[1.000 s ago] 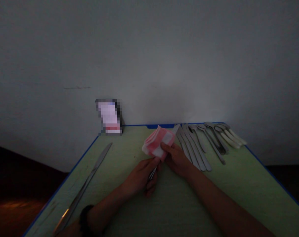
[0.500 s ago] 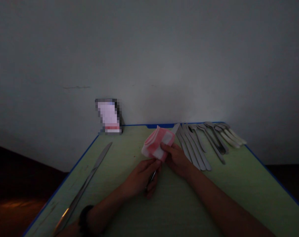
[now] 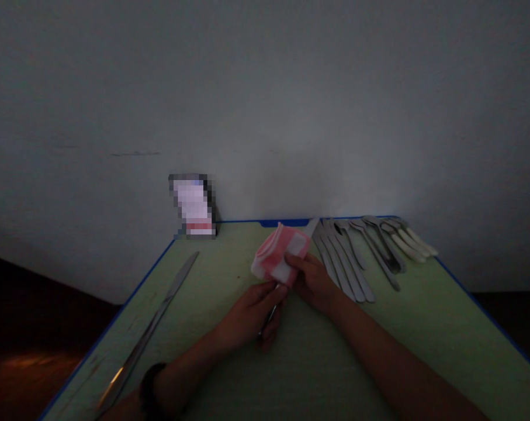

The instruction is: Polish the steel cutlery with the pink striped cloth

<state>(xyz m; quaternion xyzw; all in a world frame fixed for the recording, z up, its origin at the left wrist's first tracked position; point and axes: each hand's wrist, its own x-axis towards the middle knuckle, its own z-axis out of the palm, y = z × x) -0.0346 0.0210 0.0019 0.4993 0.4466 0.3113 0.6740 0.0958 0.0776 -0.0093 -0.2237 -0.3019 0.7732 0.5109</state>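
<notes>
My left hand (image 3: pixel 249 316) is closed around the handle of a metal knife (image 3: pixel 270 314) near the middle of the green table (image 3: pixel 317 362). My right hand (image 3: pixel 312 280) pinches a folded red-and-white cloth (image 3: pixel 280 254) wrapped over the knife's blade, whose tip (image 3: pixel 312 227) pokes out beyond the cloth. The two hands almost touch. The picture is dim.
A row of several knives and spoons (image 3: pixel 365 251) lies at the far right of the table. One long knife (image 3: pixel 153 327) lies alone along the left edge. A small pixelated card (image 3: pixel 193 206) leans against the grey wall. Dark floor shows on both sides.
Almost nothing has moved. Both hands keep the same hold on the knife and cloth, and my left hand has shifted slightly down.
</notes>
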